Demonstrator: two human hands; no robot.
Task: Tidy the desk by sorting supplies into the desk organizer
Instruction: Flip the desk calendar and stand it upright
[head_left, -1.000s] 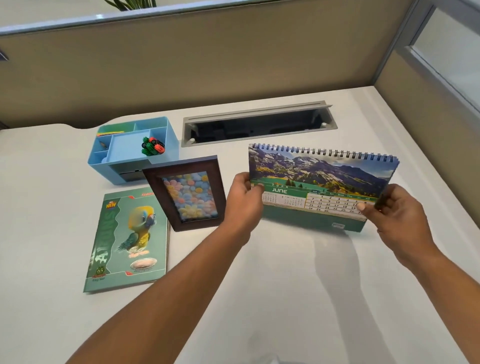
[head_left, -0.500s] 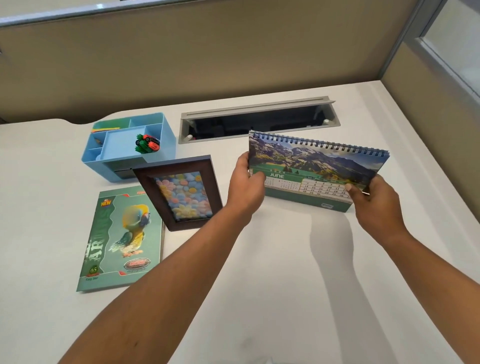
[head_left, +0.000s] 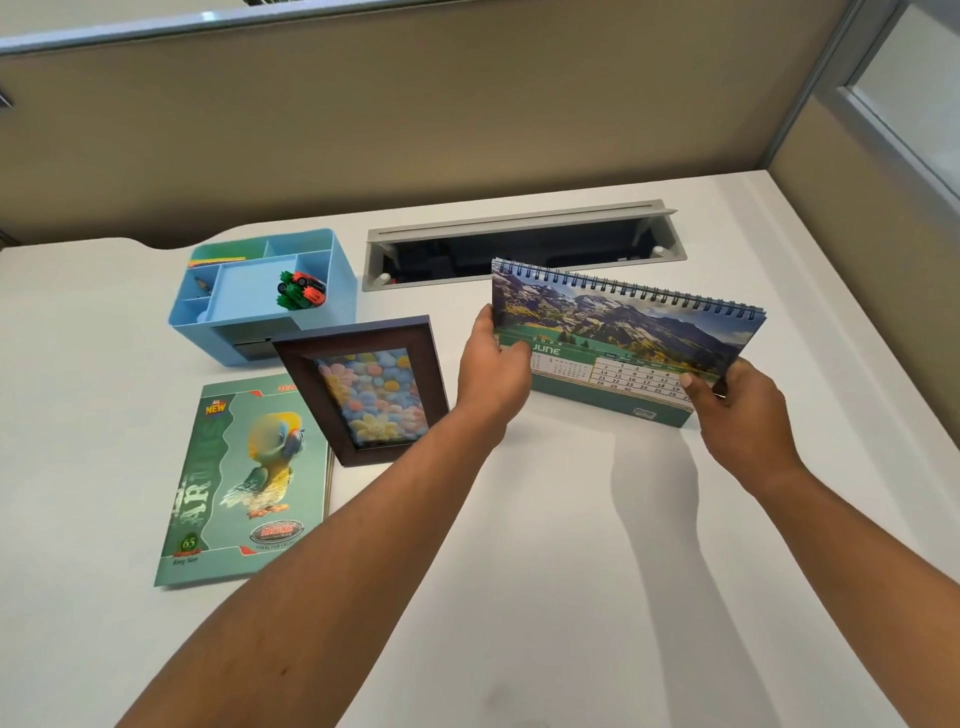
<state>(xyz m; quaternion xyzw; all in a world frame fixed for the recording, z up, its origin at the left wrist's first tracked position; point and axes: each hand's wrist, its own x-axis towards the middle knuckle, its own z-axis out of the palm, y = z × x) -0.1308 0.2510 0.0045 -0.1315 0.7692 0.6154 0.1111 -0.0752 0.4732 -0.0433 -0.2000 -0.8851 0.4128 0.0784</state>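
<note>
White cubicle desk (head_left: 571, 597), tan partition behind. The calendar (head_left: 623, 322) stands upright right of centre, base at or just above the surface. The left hand (head_left: 493, 374) curls round its left edge and the right hand (head_left: 743, 410) pinches its lower right corner, likely to set it down square. The organizer (head_left: 208, 338) sits back left, well apart, with markers (head_left: 301, 291) already inside.

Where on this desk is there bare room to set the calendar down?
Bare desk lies in front of the calendar, between the notebook and the right edge, and behind it, right of the cable hatch. The left is crowded: organizer, photo frame and notebook sit close together.
</note>
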